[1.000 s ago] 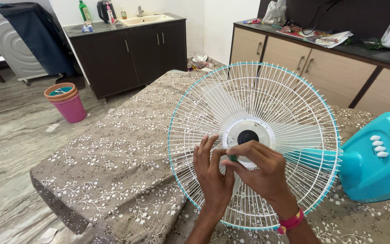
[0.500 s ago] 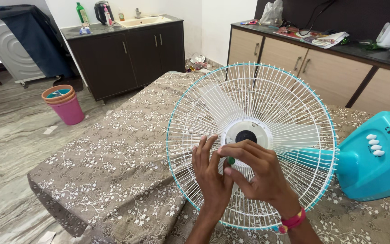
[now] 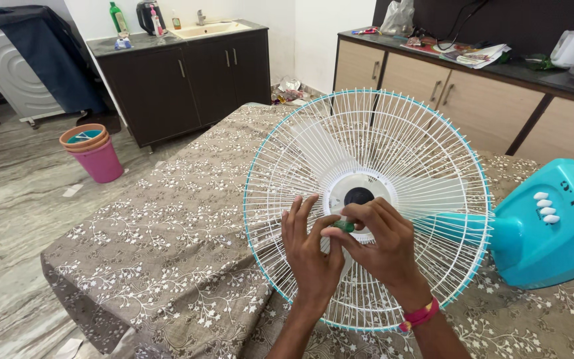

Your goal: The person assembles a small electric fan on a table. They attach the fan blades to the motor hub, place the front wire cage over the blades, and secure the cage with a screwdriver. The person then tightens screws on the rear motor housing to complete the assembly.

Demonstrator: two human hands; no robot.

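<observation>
Green bottle [image 3: 117, 17] and pink-capped one [image 3: 157, 22] — on the dark counter [image 3: 167, 41].

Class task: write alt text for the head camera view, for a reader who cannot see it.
Two hands, the left hand and right hand, pinch a small green object against the white wire grille of a turquoise table fan lying on a floral-covered table. Dark cabinets stand behind.

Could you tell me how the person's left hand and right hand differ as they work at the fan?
The left hand lies flat against the fan guard with fingers spread; the right hand is curled, pinching a small green piece. The right wrist wears a pink band; the left is bare. Both meet below the fan's hub.
</observation>
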